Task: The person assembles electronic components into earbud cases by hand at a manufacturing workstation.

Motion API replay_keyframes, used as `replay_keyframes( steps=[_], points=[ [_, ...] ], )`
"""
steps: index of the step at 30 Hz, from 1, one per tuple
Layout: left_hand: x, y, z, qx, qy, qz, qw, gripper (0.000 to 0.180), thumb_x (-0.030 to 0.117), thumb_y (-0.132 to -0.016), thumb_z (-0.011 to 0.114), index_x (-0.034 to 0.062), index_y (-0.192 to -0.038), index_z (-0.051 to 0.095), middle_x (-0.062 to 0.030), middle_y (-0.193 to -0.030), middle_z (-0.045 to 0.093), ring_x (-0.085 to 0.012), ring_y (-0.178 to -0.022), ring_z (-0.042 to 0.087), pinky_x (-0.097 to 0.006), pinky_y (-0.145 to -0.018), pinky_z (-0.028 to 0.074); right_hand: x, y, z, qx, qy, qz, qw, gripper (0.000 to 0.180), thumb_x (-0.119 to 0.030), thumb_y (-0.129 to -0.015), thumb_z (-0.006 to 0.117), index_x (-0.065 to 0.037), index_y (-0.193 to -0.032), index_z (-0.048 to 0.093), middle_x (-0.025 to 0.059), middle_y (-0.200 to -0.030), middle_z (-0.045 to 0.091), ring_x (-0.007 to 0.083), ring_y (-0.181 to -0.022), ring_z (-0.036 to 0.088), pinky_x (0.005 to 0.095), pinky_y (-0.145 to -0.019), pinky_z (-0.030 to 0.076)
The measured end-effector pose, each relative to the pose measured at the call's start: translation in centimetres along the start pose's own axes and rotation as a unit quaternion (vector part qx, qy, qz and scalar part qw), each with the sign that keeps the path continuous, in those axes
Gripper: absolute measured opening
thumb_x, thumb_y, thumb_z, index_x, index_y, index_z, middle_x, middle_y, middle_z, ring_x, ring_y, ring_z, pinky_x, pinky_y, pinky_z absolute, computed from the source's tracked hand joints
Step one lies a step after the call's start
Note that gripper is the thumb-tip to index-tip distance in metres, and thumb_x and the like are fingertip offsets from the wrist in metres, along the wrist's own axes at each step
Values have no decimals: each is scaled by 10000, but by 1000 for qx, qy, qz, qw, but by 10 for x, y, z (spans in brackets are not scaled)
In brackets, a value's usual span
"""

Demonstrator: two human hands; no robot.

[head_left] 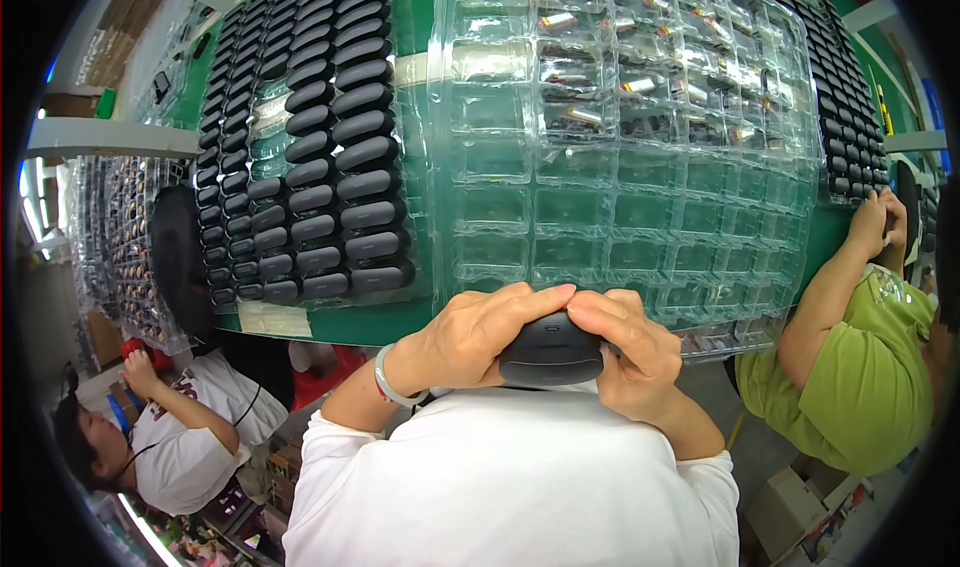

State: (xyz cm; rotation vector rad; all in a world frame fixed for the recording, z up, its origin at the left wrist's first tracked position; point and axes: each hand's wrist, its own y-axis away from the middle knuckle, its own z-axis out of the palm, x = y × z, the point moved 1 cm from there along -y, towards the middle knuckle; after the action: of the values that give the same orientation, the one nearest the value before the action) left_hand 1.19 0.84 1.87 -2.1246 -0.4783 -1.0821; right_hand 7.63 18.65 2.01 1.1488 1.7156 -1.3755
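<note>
Your left hand (478, 333) and right hand (632, 345) are clamped around a rounded black plastic case (551, 351). Balance your grip evenly at both ends, so it sits level.

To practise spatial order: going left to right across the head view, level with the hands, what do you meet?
Co-worker in white, red object, pale bracelet, left hand, held black case, right hand, co-worker in green.
</note>
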Motion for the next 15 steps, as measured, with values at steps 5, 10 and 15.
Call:
replay_keyframes(
  steps=[5, 10, 15],
  points=[
    [-1, 3, 3, -19, -3, -29, 999, 664, -1, -674, 711, -43, -1275, 433, -149, -879, 606, -278, -708, 610, -325, -593, 502, 7, 5, -4, -18, -17, 21, 999, 495, 166, -649, 578, 25, -1123, 599, 180, -1075, 639, 251, -896, 641, 329, -770, 484],
    [-3, -1, 8, 9, 11, -56, 998, 640, -21, -697, 680, -21, -1279, 414, -168, -1025, 599, -323, -826, 612, -357, -671, 519, 12, -2, -11, -63, -145, 179, 971, 528, 50, -710, 678, -4, -1216, 538, 161, -1154, 594, 239, -1034, 599, 340, -857, 516],
    [2, 1, -2, -18, 33, -57, 998, 629, -3, -700, 693, -11, -1270, 425, -162, -1114, 585, -310, -863, 615, -340, -668, 528, 0, -6, -10, -81, -198, 192, 958, 566, 24, -703, 728, -11, -1232, 528, 148, -1182, 575, 226, -1053, 591, 313, -844, 537]
  ],
)
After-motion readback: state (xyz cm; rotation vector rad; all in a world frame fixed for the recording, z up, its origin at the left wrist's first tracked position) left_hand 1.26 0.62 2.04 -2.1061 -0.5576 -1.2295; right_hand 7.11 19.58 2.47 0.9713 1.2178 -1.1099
